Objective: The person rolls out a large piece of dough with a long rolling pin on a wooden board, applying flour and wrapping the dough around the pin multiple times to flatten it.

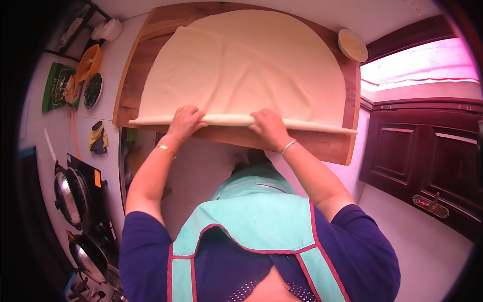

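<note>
A wide, thin sheet of pale dough (pixel 261 60) covers most of the wooden board (pixel 130 90), with loose folds running across it. Along its near edge lies a long, slender rolling pin (pixel 322 126), roughly level from left to right. My left hand (pixel 186 121) is closed over the pin left of its middle. Right of the middle, my right hand (pixel 269 128) grips the same pin, fingers curled over the top. Between the hands the pin looks thicker; I cannot tell whether dough is wrapped round it there.
A bowl (pixel 352 45) sits at the board's far right corner. To the left, a counter holds an orange basket (pixel 89 61), a dish of greens (pixel 93 90), a cloth (pixel 98 137) and lidded pans (pixel 70 196). A dark red door (pixel 402 151) stands at right.
</note>
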### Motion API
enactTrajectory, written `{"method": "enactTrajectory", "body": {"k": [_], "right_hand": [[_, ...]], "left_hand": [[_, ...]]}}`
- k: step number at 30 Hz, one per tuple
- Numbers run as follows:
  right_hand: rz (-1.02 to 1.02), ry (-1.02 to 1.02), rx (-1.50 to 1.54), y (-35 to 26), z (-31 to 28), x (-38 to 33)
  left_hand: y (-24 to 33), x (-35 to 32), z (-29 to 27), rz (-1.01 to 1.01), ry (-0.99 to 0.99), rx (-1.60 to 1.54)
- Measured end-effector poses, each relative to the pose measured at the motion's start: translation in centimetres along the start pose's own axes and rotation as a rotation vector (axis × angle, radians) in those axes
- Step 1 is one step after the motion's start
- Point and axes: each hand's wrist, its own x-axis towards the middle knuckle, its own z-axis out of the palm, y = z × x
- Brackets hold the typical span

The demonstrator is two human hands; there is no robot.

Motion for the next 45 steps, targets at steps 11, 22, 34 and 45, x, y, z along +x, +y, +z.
{"method": "enactTrajectory", "body": {"k": [11, 22, 34, 45], "right_hand": [[-0.105, 0.015, -0.069, -1.8, 1.7, 1.4], [-0.036, 0.04, -0.05, 0.5, -0.7, -1.4], [0.035, 0.231, -0.099, 4.6, -2.7, 1.2], [0.436, 0.266, -0.457, 18.3, -4.2, 13.5]], "left_hand": [[-6.7, 1.9, 2.5, -0.446, 0.316, 0.248], [2.1, -0.2, 2.7, -0.116, 0.193, 0.016], [3.2, 5.5, 3.8, -0.145, 0.238, 0.147], [6.6, 3.9, 3.5, 0.006, -0.189, -0.038]]}}
